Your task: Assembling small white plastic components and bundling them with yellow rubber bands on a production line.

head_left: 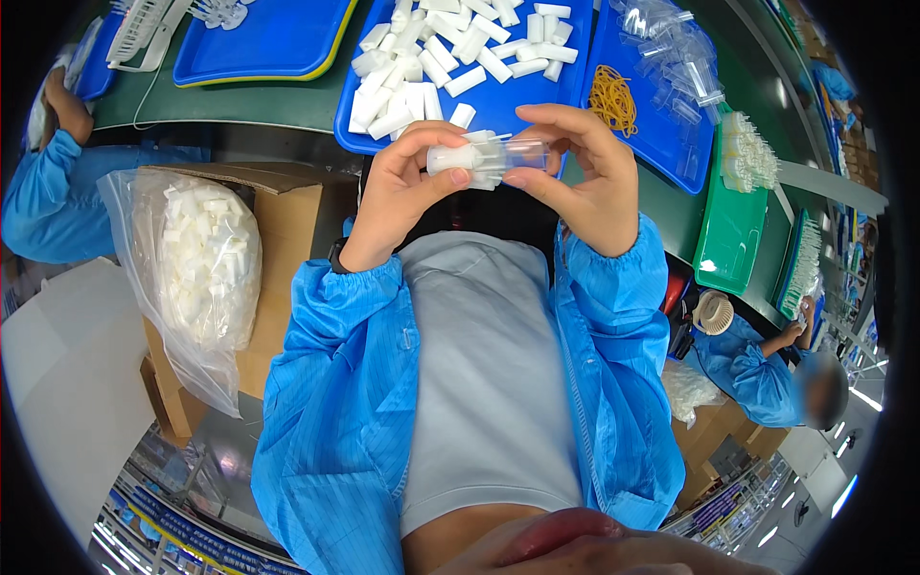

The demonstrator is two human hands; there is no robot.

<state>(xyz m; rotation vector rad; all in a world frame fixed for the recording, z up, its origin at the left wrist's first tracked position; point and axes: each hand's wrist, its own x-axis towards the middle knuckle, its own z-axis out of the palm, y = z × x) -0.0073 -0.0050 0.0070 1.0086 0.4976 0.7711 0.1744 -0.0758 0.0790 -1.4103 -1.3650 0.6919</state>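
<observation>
Nearest, cut off by the lower edge, is part of the wearer's face (537, 546), above it the grey shirt (489, 374) and open blue jacket (335, 422). Beyond these, both hands meet just off the near edge of the blue tray (522, 91). Left hand (398, 192) is closed in a pinch on a white part (448, 160), its fingers and thumb covering some of it; right hand (596, 177) pinches a clear tube (527, 153) narrowly between thumb and fingers, the tube's far end partly hidden by them. White part and tube lie end to end; how far one enters the other is hard to make out, for glare and thin white strips blur together there. White pieces (470, 43) heap in the tray, the heap cut off at the top. To the right, a second tray (661, 158) bears yellow bands (611, 101) and see-through tubes (671, 57) whose outlines merge. Farther right, bristly white parts (747, 158) overlap a green tray (728, 235). On the left, a bag (211, 268) of white bits, blurred by its plastic, hides some of a box (292, 240); beyond it a co-worker's sleeve (57, 201) is cut off
</observation>
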